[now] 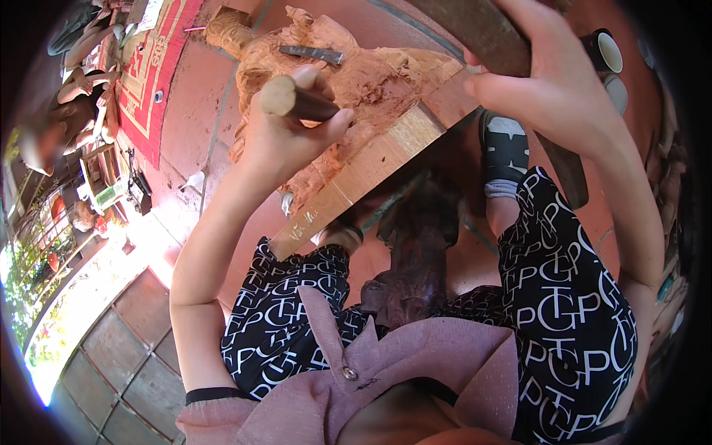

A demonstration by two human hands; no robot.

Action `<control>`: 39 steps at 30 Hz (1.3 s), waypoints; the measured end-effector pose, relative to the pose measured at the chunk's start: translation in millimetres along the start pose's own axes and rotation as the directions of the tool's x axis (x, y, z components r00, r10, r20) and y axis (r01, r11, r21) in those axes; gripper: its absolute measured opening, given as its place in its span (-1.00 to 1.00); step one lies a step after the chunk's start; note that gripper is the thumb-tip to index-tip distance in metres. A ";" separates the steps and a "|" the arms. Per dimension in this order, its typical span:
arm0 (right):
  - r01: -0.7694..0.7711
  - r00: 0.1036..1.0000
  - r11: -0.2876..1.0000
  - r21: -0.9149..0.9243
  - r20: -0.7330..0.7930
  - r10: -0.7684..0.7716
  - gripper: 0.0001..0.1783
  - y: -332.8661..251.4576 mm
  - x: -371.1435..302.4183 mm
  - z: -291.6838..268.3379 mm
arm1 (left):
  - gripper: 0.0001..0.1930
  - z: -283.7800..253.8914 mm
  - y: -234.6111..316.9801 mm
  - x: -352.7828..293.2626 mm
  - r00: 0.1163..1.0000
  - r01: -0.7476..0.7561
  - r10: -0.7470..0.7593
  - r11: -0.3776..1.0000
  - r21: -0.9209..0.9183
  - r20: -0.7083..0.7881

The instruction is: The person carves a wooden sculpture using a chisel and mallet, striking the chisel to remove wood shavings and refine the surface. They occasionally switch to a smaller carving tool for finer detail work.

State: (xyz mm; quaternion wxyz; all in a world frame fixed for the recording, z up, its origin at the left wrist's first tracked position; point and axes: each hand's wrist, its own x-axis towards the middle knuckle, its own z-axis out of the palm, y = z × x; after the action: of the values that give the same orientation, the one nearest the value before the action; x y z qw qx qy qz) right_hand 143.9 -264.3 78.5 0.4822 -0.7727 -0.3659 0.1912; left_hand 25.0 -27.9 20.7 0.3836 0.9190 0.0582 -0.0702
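A reddish, rough-cut wood carving (pixel 378 81) lies in front of me, its pale flat sawn side (pixel 356 163) facing my knees. My left hand (pixel 278 141) is over the carving, closed round a wood-handled tool (pixel 315 106) with a pale round butt end. That tool's working end is hidden, so its kind is unclear. A flat metal blade (pixel 311 54) lies on the carving beyond the fingers. At the upper right my right hand (pixel 538 93) grips a thick dark wooden bar (pixel 482 33), raised over the carving's right end. I cannot tell whether the dark length below the wrist belongs to it.
Between my legs stands a dark carved wooden piece (pixel 415 252). A red and gold mat (pixel 156 81) lies on the tiled floor at the upper left, beside several wooden items. A white-mouthed cup (pixel 610 52) is at the far right. My socked foot (pixel 506 144) is beside the carving.
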 end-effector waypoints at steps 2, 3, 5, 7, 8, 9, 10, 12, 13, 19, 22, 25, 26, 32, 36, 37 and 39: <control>0.198 0.979 0.975 0.097 0.019 -0.201 -0.19 -1.2 5.0 -10.1 | -0.73 3.0 1.4 1.5 1.000 -0.021 0.021 1.000 0.000 -0.019; 0.335 0.942 0.937 0.097 -0.014 -0.335 -0.19 2.0 7.6 -11.2 | -0.73 3.1 0.8 1.3 0.999 -0.027 0.027 1.000 -0.012 -0.017; 0.543 0.837 0.838 -0.049 -0.054 -0.545 -0.18 14.6 14.7 -5.8 | -0.74 3.5 -2.4 1.0 0.999 -0.043 0.043 0.998 -0.040 -0.012; 0.555 0.831 0.821 -0.130 0.042 -0.555 -0.16 9.1 11.7 -11.2 | -0.78 5.5 -4.0 1.6 0.998 -0.054 0.052 0.996 -0.065 -0.031; 0.478 0.878 0.800 -0.361 0.216 -0.427 -0.14 7.2 12.1 -12.1 | -0.79 5.8 -6.2 -2.6 0.998 -0.046 0.043 0.997 -0.068 -0.049; 0.463 0.886 0.774 -0.431 0.248 -0.392 -0.14 4.2 12.3 -12.1 | -0.79 8.0 -10.6 -8.2 0.999 0.003 -0.009 0.991 -0.132 -0.050; 0.452 0.891 0.740 -0.498 0.280 -0.357 -0.13 1.2 12.8 -11.8 | -0.78 11.1 -15.9 -14.2 0.997 0.050 -0.060 0.979 -0.197 -0.047; 0.399 0.915 0.727 -0.559 0.292 -0.277 -0.14 -6.4 10.4 -16.4 | -0.74 10.2 -21.6 -11.3 1.000 0.022 -0.021 0.997 -0.071 0.006; 0.375 0.925 0.738 -0.561 0.280 -0.256 -0.14 -10.1 8.3 -18.1 | -0.74 10.2 -19.4 -7.9 1.000 0.020 -0.019 0.997 -0.073 0.017; 0.302 0.948 0.777 -0.552 0.262 -0.182 -0.17 0.3 7.2 -11.7 | -0.81 11.2 -15.9 -13.5 0.998 0.056 -0.061 0.962 -0.268 -0.013; 0.309 0.949 0.903 -0.300 0.163 -0.270 -0.26 38.0 9.9 -5.4 | -0.80 10.5 -13.0 4.0 0.960 -0.279 0.278 0.959 -0.038 -0.038; 0.213 0.977 0.975 -0.060 0.047 -0.210 -0.48 65.1 3.3 15.5 | -0.82 5.3 0.1 7.0 0.986 -0.125 0.063 0.896 -0.426 -0.157; 0.096 0.994 0.994 0.048 0.046 -0.099 -0.53 66.6 1.1 17.0 | -0.82 -4.7 -0.2 10.6 0.992 -0.085 0.036 0.898 -0.432 -0.121; -0.485 0.874 0.744 0.459 0.272 0.402 -0.47 69.0 -10.1 16.1 | -0.82 -19.7 -29.6 -16.1 0.977 0.032 -0.164 0.750 -0.661 -0.139; -0.507 0.862 0.736 0.448 0.277 0.424 -0.45 70.8 -10.7 14.7 | -0.83 -30.2 -42.9 -34.0 0.973 0.102 -0.214 0.736 -0.669 -0.087; -0.502 0.865 0.748 0.434 0.273 0.421 -0.43 72.1 -10.8 15.0 | -0.82 -30.9 -42.4 -35.4 0.969 0.105 -0.229 0.728 -0.677 -0.096; -0.491 0.870 0.764 0.418 0.276 0.408 -0.43 72.0 -10.9 15.2 | -0.82 -31.6 -38.7 -37.2 0.968 0.120 -0.235 0.741 -0.660 -0.088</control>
State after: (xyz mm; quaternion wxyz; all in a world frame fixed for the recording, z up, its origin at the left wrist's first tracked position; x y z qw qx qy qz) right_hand 154.3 -282.5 7.1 0.5638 -0.6762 -0.1504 0.4498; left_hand -15.1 19.8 22.2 0.6637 0.7214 0.1978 -0.0057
